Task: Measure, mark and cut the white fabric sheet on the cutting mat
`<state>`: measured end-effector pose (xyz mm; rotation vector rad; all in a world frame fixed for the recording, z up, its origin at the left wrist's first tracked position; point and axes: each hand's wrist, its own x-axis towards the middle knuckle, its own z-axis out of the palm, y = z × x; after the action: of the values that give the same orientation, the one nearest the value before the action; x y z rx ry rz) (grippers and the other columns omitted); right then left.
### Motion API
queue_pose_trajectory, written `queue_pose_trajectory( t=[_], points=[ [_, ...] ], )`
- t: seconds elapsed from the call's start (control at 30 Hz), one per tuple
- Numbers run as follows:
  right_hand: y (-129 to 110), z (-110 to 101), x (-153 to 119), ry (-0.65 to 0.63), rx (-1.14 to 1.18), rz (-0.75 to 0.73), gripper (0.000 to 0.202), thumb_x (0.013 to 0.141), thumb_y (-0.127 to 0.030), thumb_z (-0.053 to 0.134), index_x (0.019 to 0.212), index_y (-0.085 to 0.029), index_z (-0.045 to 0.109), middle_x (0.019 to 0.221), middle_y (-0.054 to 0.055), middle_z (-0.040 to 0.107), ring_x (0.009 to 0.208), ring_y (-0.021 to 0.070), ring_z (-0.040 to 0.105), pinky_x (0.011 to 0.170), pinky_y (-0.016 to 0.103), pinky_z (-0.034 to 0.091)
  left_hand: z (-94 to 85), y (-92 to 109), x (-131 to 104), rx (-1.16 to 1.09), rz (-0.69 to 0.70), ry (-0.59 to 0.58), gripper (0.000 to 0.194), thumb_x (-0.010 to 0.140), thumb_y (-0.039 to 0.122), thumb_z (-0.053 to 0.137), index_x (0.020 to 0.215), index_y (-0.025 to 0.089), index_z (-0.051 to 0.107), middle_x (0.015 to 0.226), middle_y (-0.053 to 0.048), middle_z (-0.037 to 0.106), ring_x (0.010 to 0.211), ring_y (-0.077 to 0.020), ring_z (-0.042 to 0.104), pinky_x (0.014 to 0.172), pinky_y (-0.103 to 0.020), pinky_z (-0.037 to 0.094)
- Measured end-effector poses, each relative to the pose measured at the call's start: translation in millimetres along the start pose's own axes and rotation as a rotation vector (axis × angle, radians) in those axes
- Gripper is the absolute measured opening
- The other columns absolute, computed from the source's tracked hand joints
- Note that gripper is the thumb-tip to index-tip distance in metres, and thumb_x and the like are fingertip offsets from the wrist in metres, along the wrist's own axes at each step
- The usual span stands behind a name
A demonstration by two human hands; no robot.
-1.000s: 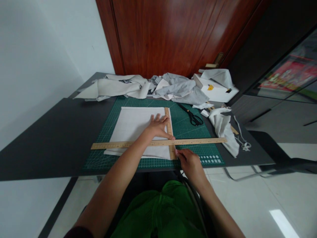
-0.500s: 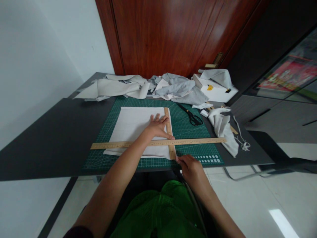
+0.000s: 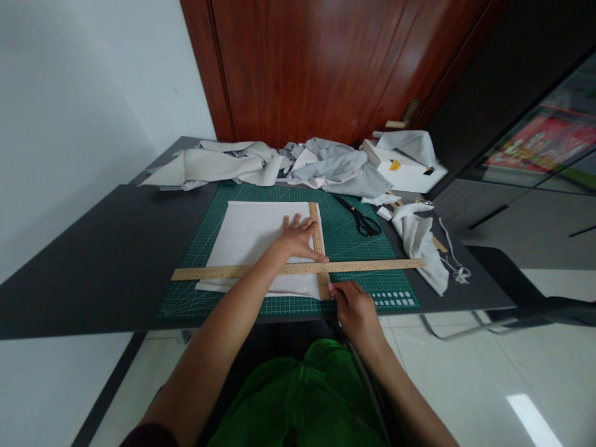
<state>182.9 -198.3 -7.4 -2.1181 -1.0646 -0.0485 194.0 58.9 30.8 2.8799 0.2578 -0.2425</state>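
Note:
White fabric (image 3: 251, 233) lies flat on a green cutting mat (image 3: 358, 239). A short wooden ruler (image 3: 323, 285) runs front to back along its right edge. Across it lies a long wooden ruler (image 3: 372, 266), reaching past the fabric on both sides. My left hand (image 3: 298, 241) is open, fingers spread, pressing on the fabric and the short ruler. By the near end of that ruler, my right hand (image 3: 355, 307) is closed in a pinch. Its fingertips hold a small pale pink piece (image 3: 331, 288), resembling tailor's chalk, at the ruler's right edge.
Black scissors (image 3: 365, 223) lie on the mat's right side. Crumpled grey and off-white cloth (image 3: 335, 164) lines the back of the table. A white box (image 3: 410, 174) stands back right, and a drawstring pouch (image 3: 419, 239) lies right of the mat.
My right hand has moved a little away from me along the short ruler's right edge, still pinching the pink piece. My left hand and both rulers have stayed put.

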Motion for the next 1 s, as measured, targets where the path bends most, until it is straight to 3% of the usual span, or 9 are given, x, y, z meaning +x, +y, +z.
queue_pose_trajectory(
  t=[0.47, 1.0],
  points=[
    [3, 0, -6, -0.032, -0.012, 0.01, 0.02, 0.1, -0.018, 0.05, 0.092, -0.021, 0.068, 0.087, 0.008, 0.073, 0.081, 0.0235, 0.069, 0.075, 0.033, 0.049, 1.3, 0, 1, 0.0, 0.006, 0.006, 0.138, 0.063, 0.098, 0.054, 0.169, 0.024, 0.007, 0.176, -0.005, 0.004, 0.158, -0.0484, -0.008, 0.124, -0.067, -0.009],
    [-6, -18, -26, -0.088, 0.03, 0.036, 0.019, 0.1, -0.022, 0.053, 0.086, -0.025, 0.065, 0.082, 0.005, 0.072, 0.077, 0.0222, 0.069, 0.071, 0.032, 0.048, 2.0, -2, 2, -0.012, 0.003, 0.003, 0.136, 0.064, 0.096, 0.056, 0.169, 0.026, 0.006, 0.176, -0.004, 0.001, 0.159, -0.0477, -0.009, 0.125, -0.065, -0.011]
  ],
)
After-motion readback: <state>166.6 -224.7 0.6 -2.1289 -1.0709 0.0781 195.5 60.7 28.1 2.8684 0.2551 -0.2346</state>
